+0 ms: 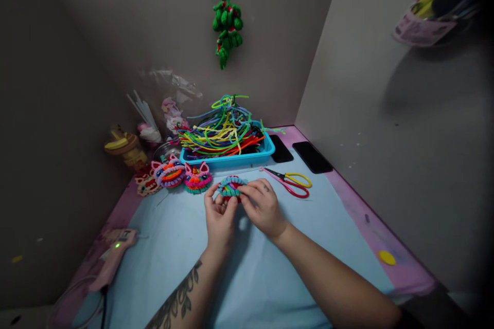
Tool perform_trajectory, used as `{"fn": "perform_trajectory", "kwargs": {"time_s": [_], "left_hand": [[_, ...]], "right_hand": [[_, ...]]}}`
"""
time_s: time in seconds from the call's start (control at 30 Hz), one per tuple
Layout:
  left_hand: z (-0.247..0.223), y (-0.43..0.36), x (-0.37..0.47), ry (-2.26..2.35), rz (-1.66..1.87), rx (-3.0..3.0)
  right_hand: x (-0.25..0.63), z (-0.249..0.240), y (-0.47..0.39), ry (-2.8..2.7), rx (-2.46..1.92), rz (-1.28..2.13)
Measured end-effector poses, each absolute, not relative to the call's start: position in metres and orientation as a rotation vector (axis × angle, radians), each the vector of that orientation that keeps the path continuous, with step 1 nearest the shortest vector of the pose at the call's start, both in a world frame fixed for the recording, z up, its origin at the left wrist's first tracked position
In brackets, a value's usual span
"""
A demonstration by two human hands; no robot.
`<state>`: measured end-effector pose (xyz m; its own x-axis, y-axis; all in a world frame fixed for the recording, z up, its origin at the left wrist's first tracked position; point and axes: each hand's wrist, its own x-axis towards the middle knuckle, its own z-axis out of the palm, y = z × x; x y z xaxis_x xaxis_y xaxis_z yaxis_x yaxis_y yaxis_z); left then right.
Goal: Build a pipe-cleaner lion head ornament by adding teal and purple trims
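Observation:
A small fuzzy craft piece [230,185], light blue around a red and multicoloured middle, is held between both hands above the blue cloth [173,252]. My left hand [219,213] grips its left side and lower edge, thumb in front. On the right side, my right hand [262,205] pinches the piece with thumb and fingers. Just left of the hands sits a pink and teal animal-face piece [198,179], beside a purple and orange one [169,172] and a red and cream one [146,184].
A blue tray [227,163] heaped with coloured pipe cleaners stands behind. Scissors [289,182] and two black phones [312,157] [281,149] lie to the right. A pink glue gun [116,259] rests at the left. Green craft pieces [227,23] hang on the wall.

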<state>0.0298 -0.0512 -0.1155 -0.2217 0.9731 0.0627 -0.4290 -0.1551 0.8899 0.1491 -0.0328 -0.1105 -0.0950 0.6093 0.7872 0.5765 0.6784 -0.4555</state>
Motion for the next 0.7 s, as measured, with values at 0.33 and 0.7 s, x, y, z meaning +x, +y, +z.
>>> {"fn": "perform_trajectory", "kwargs": {"time_s": [0.33, 0.7], "left_hand": [[-0.1105, -0.0529, 0.031, 0.97, 1.614, 0.892], [-0.1095, -0.054, 0.032, 0.992, 1.606, 0.905]], "right_hand": [[0.152, -0.1115, -0.0339, -1.776, -0.906, 0.065], [0.1558, -0.104, -0.03, -1.809, -0.949, 0.013]]}}
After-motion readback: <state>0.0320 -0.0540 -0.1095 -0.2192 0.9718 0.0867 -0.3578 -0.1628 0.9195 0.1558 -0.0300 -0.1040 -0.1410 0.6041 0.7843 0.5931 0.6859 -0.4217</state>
